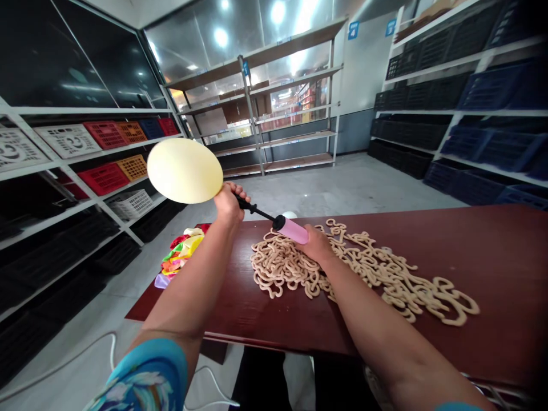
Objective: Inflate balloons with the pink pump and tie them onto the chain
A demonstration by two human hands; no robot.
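Note:
A pale yellow inflated balloon (185,170) is at my left hand (230,201), whose fingers are wrapped round the balloon's neck and the black handle end of a hand pump. The pump's black rod is drawn out of its pink barrel (294,230). My right hand (315,244) is closed round the barrel, above a heap of beige curled pieces (286,265) spread over the dark red table (265,319). Left of the heap, colourful deflated balloons (182,251) lie in a pile at the table's left end.
Shelves with white, red and orange baskets (103,135) stand at the left. Metal shelving (295,119) is at the back, and dark blue and black crates (492,145) fill shelves at the right. A white cable (113,342) lies on the floor.

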